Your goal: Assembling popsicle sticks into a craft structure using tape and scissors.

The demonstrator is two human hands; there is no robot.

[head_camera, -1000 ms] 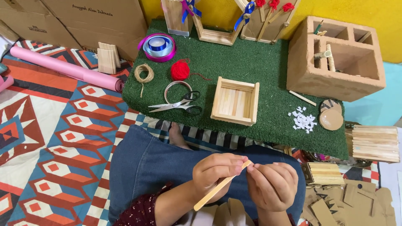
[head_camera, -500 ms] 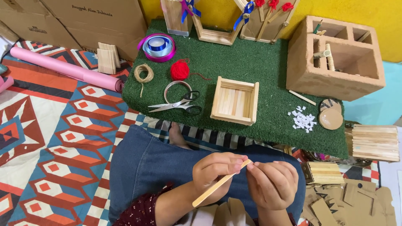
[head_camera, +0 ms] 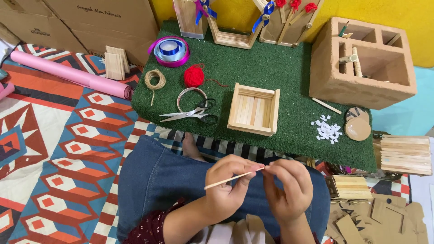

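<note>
My left hand (head_camera: 228, 185) grips a thin flat wooden stick (head_camera: 230, 178), seen almost edge-on and slanting up to the right. My right hand (head_camera: 289, 187) pinches the stick's upper end with thumb and fingertips. Both hands hover over my lap, covered in blue denim (head_camera: 158, 176). Just beyond them, on a green turf mat (head_camera: 280, 77), sits a small open box of wooden sticks (head_camera: 253, 110).
Scissors (head_camera: 190, 113), a metal ring, a twine roll (head_camera: 155, 80), a red yarn ball (head_camera: 194, 76) and ribbon spools (head_camera: 170, 49) lie on the mat. A hollow brick (head_camera: 361, 63) stands at right, stick stacks (head_camera: 404, 154) and cardboard pieces lower right, a pink roll (head_camera: 68, 74) left.
The stick has turned in my hands from showing its flat face to nearly edge-on. Both hands stay in the same place over my lap.
</note>
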